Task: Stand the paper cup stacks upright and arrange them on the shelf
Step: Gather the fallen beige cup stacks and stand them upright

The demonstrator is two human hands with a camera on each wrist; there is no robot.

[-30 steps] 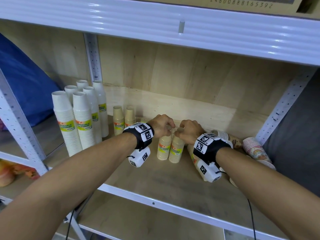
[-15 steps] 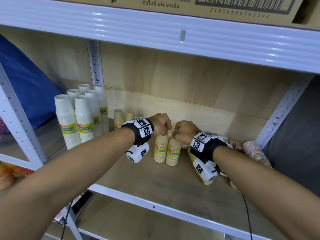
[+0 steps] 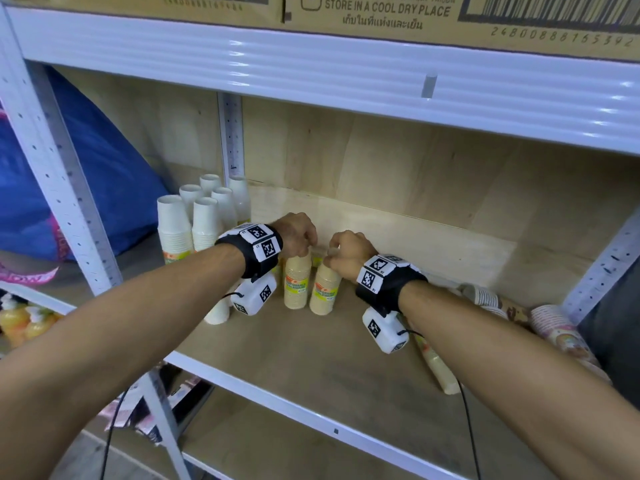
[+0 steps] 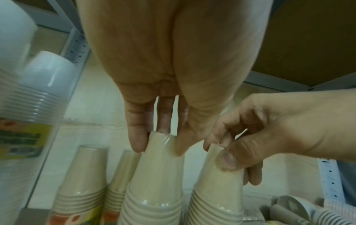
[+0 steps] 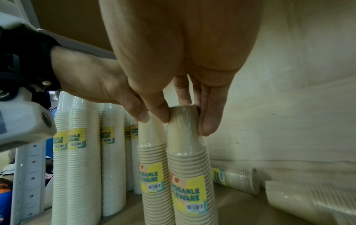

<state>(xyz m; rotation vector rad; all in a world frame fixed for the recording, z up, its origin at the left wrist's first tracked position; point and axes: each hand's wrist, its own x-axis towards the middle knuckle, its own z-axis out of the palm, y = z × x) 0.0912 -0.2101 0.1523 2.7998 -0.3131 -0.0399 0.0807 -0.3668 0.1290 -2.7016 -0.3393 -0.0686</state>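
Note:
Two shrink-wrapped beige paper cup stacks stand upright side by side on the wooden shelf point(image 3: 311, 362). My left hand point(image 3: 309, 248) pinches the top of the left beige stack point(image 3: 297, 287). My right hand point(image 3: 333, 257) pinches the top of the right beige stack point(image 3: 325, 291). In the left wrist view my left hand point(image 4: 159, 144) has its fingertips round the left stack's top point(image 4: 159, 170). In the right wrist view my right hand point(image 5: 184, 120) has thumb and fingers on either side of the right stack's top point(image 5: 187, 153). Two more beige stacks point(image 4: 84, 175) stand just behind.
Several tall white cup stacks point(image 3: 173, 216) stand upright at the shelf's left end by the post. On the right lie a cream stack point(image 3: 437, 367) and printed cup stacks point(image 3: 561, 329) on their sides. Cardboard boxes point(image 3: 381, 15) sit on the shelf above.
Both hands have carried the two beige stacks to the left, closer to the white stacks, keeping the same hold on their tops. The head view has tilted up a little.

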